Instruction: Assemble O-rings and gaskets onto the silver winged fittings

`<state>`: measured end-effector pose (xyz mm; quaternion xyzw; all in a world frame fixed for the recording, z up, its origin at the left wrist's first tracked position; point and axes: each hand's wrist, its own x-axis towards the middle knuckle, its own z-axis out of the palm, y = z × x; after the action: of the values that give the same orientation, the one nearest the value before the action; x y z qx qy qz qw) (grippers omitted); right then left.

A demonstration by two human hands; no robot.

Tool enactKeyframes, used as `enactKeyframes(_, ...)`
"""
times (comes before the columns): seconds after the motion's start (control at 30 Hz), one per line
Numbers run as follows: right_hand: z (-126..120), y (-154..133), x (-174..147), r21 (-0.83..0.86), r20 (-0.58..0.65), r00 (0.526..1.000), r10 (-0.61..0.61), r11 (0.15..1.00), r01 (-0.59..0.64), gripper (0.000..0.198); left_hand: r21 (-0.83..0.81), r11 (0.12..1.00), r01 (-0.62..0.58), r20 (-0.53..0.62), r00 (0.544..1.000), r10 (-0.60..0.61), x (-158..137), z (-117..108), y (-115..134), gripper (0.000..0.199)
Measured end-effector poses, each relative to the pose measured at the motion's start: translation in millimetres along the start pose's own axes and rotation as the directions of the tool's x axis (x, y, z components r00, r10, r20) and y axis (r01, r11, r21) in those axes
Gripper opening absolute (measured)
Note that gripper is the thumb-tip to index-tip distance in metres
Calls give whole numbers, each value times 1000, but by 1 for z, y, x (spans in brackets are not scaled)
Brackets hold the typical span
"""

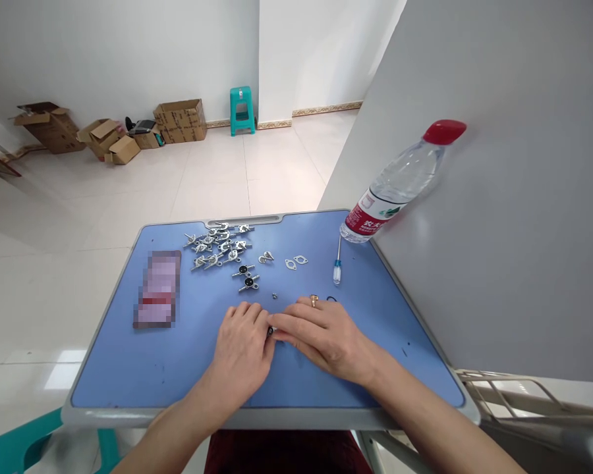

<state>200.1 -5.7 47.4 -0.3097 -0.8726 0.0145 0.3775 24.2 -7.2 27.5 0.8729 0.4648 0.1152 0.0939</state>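
Over the front middle of the blue table [197, 375], my left hand [242, 345] is closed around a small metal part [271, 331], mostly hidden by the fingers. From the other side, my right hand [326, 332], with a ring on one finger, pinches at the same part. Just beyond the hands lie some tiny screws [275, 295]. Two metal fittings with black discs [248, 283] rest farther off to the left. Two flat oval metal plates [295, 263] lie side by side. A black rubber ring [331, 299] shows partly behind my right hand.
A pile of metal fittings [220, 245] covers the back left. A pixelated phone-shaped object [158, 289] lies at left. A screwdriver [337, 270] and a red-capped water bottle [395, 187] are at right, beside a grey panel [514, 217]. Cardboard boxes [180, 122] and a green stool [242, 110] stand beyond.
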Motion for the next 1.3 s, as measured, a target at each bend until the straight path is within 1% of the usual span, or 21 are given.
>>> enactKeyframes(0.1,-5,-2,1,24,99,995,20,999,-23,29,-12,1000,-4,-24,1000,3,0,1,0,10)
enactKeyframes(0.17,-6,-3,1,63,129,991,45,997,-54,36,-11,1000,-7,-29,1000,7,0,1,0,8)
enactKeyframes(0.23,-4,-3,1,82,101,992,75,993,-83,34,-4,1000,-7,-24,1000,7,0,1,0,6)
enactKeyframes(0.3,1,-3,0,75,27,995,98,992,-99,25,-4,1000,-3,-13,1000,3,0,1,0,8)
enactKeyframes(0.37,7,-2,0,64,-43,994,100,993,-97,18,-15,1000,4,-1,1000,-4,0,1,0,10)
enactKeyframes(0.43,10,-2,-1,59,-72,993,93,994,-89,16,-30,999,12,9,1000,-12,0,0,0,11)
enactKeyframes(0.47,10,-2,-1,63,-62,993,96,994,-92,17,-39,999,15,11,1000,-15,0,0,0,11)
enactKeyframes(0.53,7,-2,0,94,0,993,121,988,-121,22,-52,999,16,12,1000,-15,0,-1,0,9)
enactKeyframes(0.63,0,-2,1,195,80,986,147,968,-160,28,-53,999,5,9,1000,-5,0,0,-1,12)
enactKeyframes(0.7,-2,-1,2,239,69,987,142,959,-155,27,-36,999,-4,-5,1000,4,0,1,-2,11)
enactKeyframes(0.77,1,-1,1,244,33,990,135,960,-139,22,-15,1000,-15,-25,1000,14,-1,2,-2,9)
enactKeyframes(0.87,9,0,0,193,-38,992,119,975,-109,17,-8,1000,-20,-38,999,20,-1,3,-2,11)
enactKeyframes(0.93,12,-1,-1,153,-57,993,108,983,-98,16,-23,1000,-17,-29,999,16,-2,2,-2,12)
enactKeyframes(1.0,11,-1,-1,165,-31,993,113,981,-107,16,-38,999,-12,-29,1000,11,-2,2,-2,11)
enactKeyframes(1.1,2,-2,1,247,58,989,133,958,-144,23,-53,999,-9,-30,1000,7,-2,1,-2,8)
enactKeyframes(1.17,-4,-2,3,268,85,987,136,951,-154,26,-55,998,-6,-19,1000,4,-1,1,-2,8)
enactKeyframes(1.3,-2,-2,4,243,-7,993,118,963,-113,22,-34,999,-10,-23,1000,9,-2,1,-2,7)
